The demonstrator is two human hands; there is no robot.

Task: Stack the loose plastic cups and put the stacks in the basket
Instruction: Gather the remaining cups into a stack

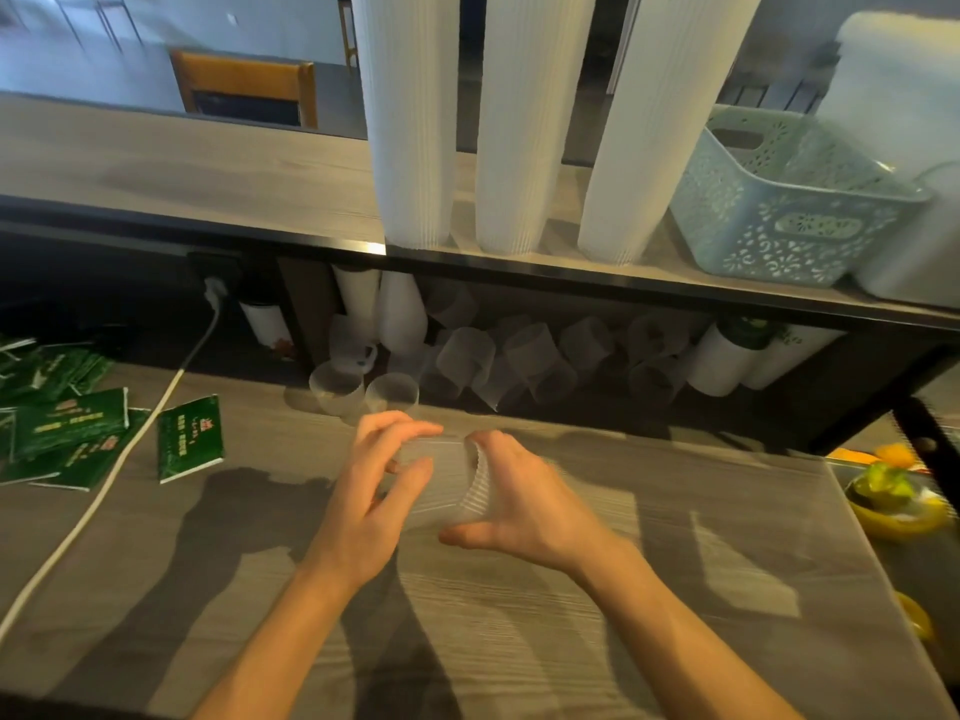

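Above the middle of the wooden counter, both my hands hold clear plastic cups. My left hand (382, 478) curls its fingers round a single cup (421, 449). My right hand (511, 493) grips a stack of nested cups (460, 493) lying sideways, its rims toward the right hand. The two meet between my hands; motion blur hides how far one sits in the other. Two loose clear cups (363, 392) stand just beyond, and several more (519, 356) lie tumbled under the shelf. The pale green basket (779, 236) stands on the upper shelf at right.
Three tall white cup stacks (415, 122) stand on the shelf left of the basket. Green packets (189, 439) and a white power cable (130, 449) lie at left. A yellow bowl with green items (893, 506) sits at the right edge.
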